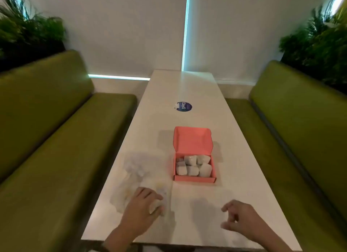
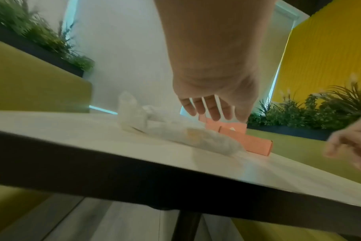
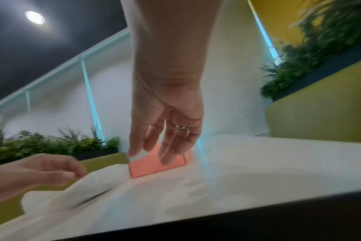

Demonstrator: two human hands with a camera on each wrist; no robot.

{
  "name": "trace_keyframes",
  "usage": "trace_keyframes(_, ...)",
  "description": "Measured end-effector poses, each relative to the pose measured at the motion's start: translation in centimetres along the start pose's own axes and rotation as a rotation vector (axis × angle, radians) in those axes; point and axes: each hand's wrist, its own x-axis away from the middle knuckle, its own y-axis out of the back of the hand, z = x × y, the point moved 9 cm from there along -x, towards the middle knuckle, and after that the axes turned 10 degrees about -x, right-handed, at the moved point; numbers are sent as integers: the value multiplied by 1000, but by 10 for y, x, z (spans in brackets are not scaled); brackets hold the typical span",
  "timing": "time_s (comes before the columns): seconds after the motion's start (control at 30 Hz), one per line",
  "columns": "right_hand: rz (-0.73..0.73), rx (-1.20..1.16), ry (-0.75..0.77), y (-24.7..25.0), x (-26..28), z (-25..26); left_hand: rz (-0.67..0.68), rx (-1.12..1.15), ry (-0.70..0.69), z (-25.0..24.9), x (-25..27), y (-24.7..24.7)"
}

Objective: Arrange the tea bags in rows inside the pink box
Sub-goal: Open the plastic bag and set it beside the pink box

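The pink box [image 1: 194, 179] stands open in the middle of the white table [image 1: 187, 86], its lid [image 1: 192, 139] tipped back. Several white tea bags [image 1: 193, 165] lie packed inside it. Left of the box lies a crumpled clear plastic bag [image 1: 139, 167] holding more tea bags [image 2: 196, 138]. My left hand [image 1: 144, 205] hovers over the bag's near end with its fingers [image 2: 206, 109] hanging straight; whether it touches the bag is unclear. My right hand [image 1: 236, 216] floats above the table near the front edge, its fingers [image 3: 165, 146] loose and empty.
A round blue sticker [image 1: 184, 106] lies on the table beyond the box. Green benches run along the left [image 1: 56, 129] and right [image 1: 300, 129], with plants behind them. The table's front edge [image 2: 175, 182] is just under my wrists.
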Motion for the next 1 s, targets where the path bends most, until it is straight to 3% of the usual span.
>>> trace_keyframes(0.1,36,4,60,-22,-22,31,271,-157,97,-8,-10,-32)
trace_keyframes(0.17,63,-11,140,-37,-31,57,332,-237,161,-11,-13,-36)
trace_keyframes(0.27,165,-12,196,-61,-37,75,273,-284,179,-12,-12,-30)
trace_keyframes(0.37,204,-42,210,-75,-41,87,182,-195,230,-4,-5,-17)
trace_keyframes(0.47,170,-69,239,-78,-43,94,13,-74,294,5,6,16)
trace_keyframes(0.6,87,-106,357,-74,-46,122,-268,-13,281,4,19,84)
trace_keyframes(0.73,-42,4,437,-66,-57,144,-335,183,252,3,22,131)
trace_keyframes(0.83,-42,-103,455,-54,-60,153,-365,356,270,1,19,156)
trace_keyframes(1.0,-66,-297,387,-11,-47,152,-383,419,273,-1,10,169)
